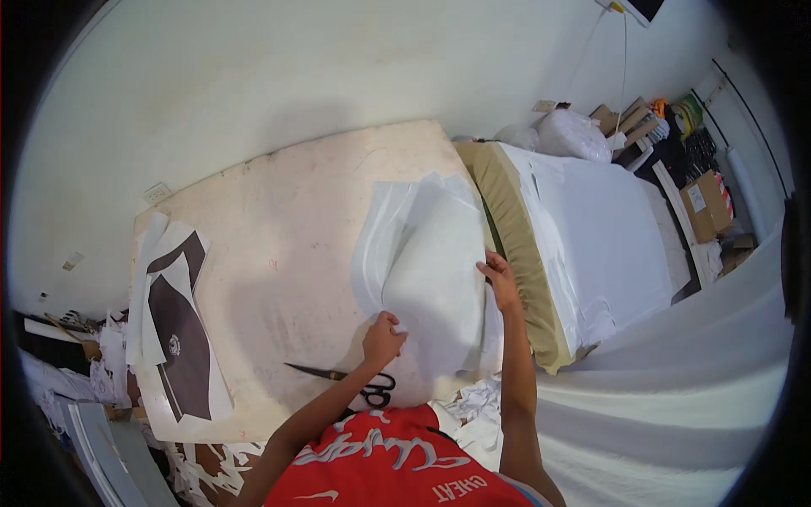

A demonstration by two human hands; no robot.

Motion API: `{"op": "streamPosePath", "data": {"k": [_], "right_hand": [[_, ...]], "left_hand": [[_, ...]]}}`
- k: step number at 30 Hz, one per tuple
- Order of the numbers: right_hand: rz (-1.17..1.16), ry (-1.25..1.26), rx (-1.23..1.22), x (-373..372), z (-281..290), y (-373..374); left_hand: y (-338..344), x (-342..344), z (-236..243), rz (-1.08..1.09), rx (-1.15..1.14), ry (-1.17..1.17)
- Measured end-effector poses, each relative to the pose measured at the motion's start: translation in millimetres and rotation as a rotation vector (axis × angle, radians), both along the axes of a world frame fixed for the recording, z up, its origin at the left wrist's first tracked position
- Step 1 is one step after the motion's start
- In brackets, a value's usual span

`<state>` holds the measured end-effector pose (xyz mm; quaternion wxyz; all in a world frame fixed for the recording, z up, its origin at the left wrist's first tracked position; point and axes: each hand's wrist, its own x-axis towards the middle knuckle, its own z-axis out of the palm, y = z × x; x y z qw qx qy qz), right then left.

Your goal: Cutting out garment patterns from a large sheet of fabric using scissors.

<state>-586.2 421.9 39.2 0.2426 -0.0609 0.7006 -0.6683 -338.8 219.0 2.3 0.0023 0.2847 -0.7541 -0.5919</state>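
Observation:
A small stack of thin white, partly see-through sheets [439, 270] lies at the right side of the table, the upper one folded over in a soft curve. My right hand [498, 277] pinches the stack's right edge, thumb and fingers closed on it. At the near left edge of the sheets is my left hand [384, 342], its fingers curled together on the sheet margin. Black-handled scissors [376, 390] rest on the table just below my left wrist, blades pointing left.
At the table's [279, 228] left end lie dark brown and white cut pieces [182, 338]. A wide pile of white fabric [591, 228] with a tan cloth edge [515, 253] adjoins on the right. White scraps [477, 406] sit near my body; a cardboard box [708, 207] stands far right.

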Motion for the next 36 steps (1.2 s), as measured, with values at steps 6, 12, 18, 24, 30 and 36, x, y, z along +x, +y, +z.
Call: {"op": "streamPosePath", "data": {"k": [6, 12, 18, 24, 30, 36], "right_hand": [[-0.159, 0.356, 0.121, -8.1, -21.8, -14.7], [-0.129, 0.467, 0.301, -25.1, -15.3, -41.6], [-0.104, 0.597, 0.413, -47.9, -15.9, -32.9], [-0.059, 0.990, 0.694, -7.1, -1.1, -66.6], [0.223, 1.080, 0.910, 21.3, -41.5, -72.8], [0.246, 1.055, 0.929, 18.9, -44.2, -73.7]], "left_hand": [[5.2, 5.7, 16.6, -0.101, -0.272, -0.016], [-6.5, 17.5, 11.3, -0.142, -0.137, 0.156], [-6.4, 14.4, 20.0, -0.142, 0.106, 0.117], [3.6, 2.3, 46.6, -0.184, -0.433, 0.214], [4.4, -84.1, 42.4, -0.246, -0.798, 0.402], [-12.6, -112.8, 5.3, -0.274, -0.990, 0.343]]}}
